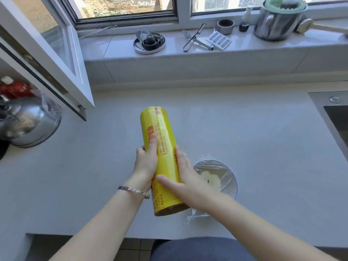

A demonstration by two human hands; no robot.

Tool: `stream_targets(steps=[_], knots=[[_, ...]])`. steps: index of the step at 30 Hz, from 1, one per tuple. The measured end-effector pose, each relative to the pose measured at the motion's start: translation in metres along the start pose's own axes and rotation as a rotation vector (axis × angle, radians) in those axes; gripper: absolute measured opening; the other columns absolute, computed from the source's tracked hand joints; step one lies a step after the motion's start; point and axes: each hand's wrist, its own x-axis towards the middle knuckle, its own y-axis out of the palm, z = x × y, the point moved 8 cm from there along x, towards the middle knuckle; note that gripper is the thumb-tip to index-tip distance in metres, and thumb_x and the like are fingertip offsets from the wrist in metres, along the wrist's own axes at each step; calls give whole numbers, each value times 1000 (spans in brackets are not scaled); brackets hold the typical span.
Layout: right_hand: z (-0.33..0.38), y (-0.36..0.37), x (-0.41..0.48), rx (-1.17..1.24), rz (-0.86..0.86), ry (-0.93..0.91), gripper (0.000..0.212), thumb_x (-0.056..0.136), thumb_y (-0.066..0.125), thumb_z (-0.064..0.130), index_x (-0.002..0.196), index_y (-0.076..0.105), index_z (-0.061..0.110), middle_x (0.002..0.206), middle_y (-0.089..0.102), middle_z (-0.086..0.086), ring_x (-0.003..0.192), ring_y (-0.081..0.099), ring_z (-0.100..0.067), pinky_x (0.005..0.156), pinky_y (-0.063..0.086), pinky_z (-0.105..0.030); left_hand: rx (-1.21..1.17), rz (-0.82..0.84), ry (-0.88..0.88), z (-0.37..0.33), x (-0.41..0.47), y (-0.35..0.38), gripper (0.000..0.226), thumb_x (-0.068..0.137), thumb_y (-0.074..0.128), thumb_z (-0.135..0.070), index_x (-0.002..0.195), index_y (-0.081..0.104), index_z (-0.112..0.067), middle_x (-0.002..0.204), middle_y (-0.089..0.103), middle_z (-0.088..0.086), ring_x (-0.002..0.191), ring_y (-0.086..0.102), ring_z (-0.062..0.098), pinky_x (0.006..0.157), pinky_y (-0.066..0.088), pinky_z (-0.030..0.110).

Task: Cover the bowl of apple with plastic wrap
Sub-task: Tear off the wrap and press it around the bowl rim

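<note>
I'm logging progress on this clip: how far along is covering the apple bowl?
Done: clear film is stretched over the bowl, with pale apple showing beneath. In hand: the left hand and right hand hold the yellow plastic wrap roll above the counter. Left: probably only tucking the loose film at the bowl's near edge and setting the roll down.
</note>
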Motion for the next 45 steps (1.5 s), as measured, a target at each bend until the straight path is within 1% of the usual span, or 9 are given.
stream_targets(steps=[3,9,12,16,20,23,25,34,45], knots=[[-9,-11,22,213,-144,62,92,82,53,52,146,-5,20,152,22,-3,139,25,-17,115,22,-33,27,40,107,-18,-16,10,90,62,35,-75,121,44,-9,114,62,9,99,63,26,90,52,45],[-16,-68,52,623,-377,177,90,43,68,69,116,51,17,108,68,-5,92,68,-20,86,55,-45,61,235,207,-19,-44,34,59,73,49,-57,123,43,-25,103,68,-1,82,71,11,65,59,29],[-12,-81,59,714,-381,175,72,59,64,69,107,55,16,101,70,-9,84,71,-21,79,58,-43,131,264,241,-17,-49,36,83,60,66,-52,132,31,-31,109,66,-3,90,70,14,74,59,34],[-8,-78,64,569,-336,119,54,81,39,65,94,62,18,91,70,-6,84,68,-19,81,56,-39,128,196,249,-12,-42,31,78,66,80,-26,131,37,-28,108,66,-2,89,68,11,71,58,28],[-28,-91,52,504,-342,105,29,95,37,34,94,62,18,101,68,-9,86,61,-16,85,46,-31,126,-16,349,-21,-27,13,68,61,83,-14,118,47,-22,96,65,-9,80,65,2,62,54,16],[-79,-110,29,131,-412,202,28,91,46,19,110,64,10,119,65,-9,108,59,-18,92,39,-25,100,-271,406,-32,-2,-16,86,44,83,-32,118,41,-15,116,56,9,103,60,22,90,52,43],[-117,-114,12,-40,-413,307,31,90,45,17,117,61,11,126,61,-7,120,53,-19,97,36,-24,92,-350,420,-36,13,-24,96,48,85,-25,127,31,-12,131,43,12,118,49,26,102,42,45],[-164,-90,0,26,-241,349,28,93,45,17,115,62,13,119,65,-3,103,55,-10,81,35,-17,34,-395,448,-30,43,-20,92,57,84,-9,130,27,-9,136,38,10,120,45,20,100,38,28],[-178,-90,-9,-68,-385,370,26,91,45,10,108,64,10,108,69,-10,102,61,-23,84,42,-28,53,-263,418,-6,44,-25,93,64,81,-6,135,22,-12,140,39,9,124,45,21,103,39,33]])
